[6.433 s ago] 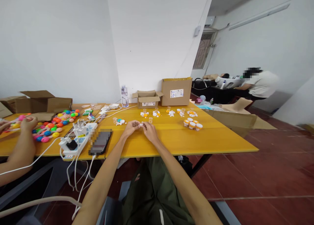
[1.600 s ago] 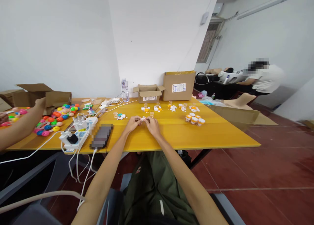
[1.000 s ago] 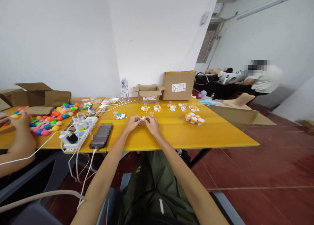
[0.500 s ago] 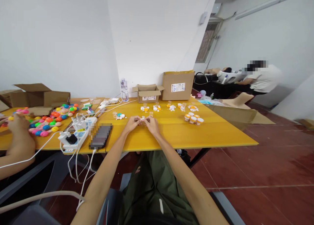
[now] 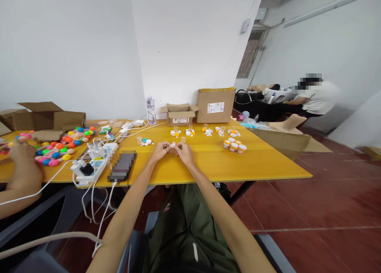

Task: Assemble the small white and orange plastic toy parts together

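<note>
1. Both my hands meet over the middle of the yellow worktop (image 5: 208, 166). My left hand (image 5: 160, 151) and right hand (image 5: 184, 152) each have fingertips pinched shut on one small white piece (image 5: 173, 145), so the grip is closed on it from both sides. It's too tiny to tell what it is.
2. Just beyond the grip there's a little clear cup (image 5: 183, 139), then a row of white and orange bits (image 5: 190, 132).
3. Off to the right of the grip, a cluster of orange-lidded jars (image 5: 234, 145).
4. To the left of the grip, a phone (image 5: 122, 166) and a power strip (image 5: 92, 166).
5. Far left, another person's hand (image 5: 20, 154) near colourful balls (image 5: 59, 148).
</note>
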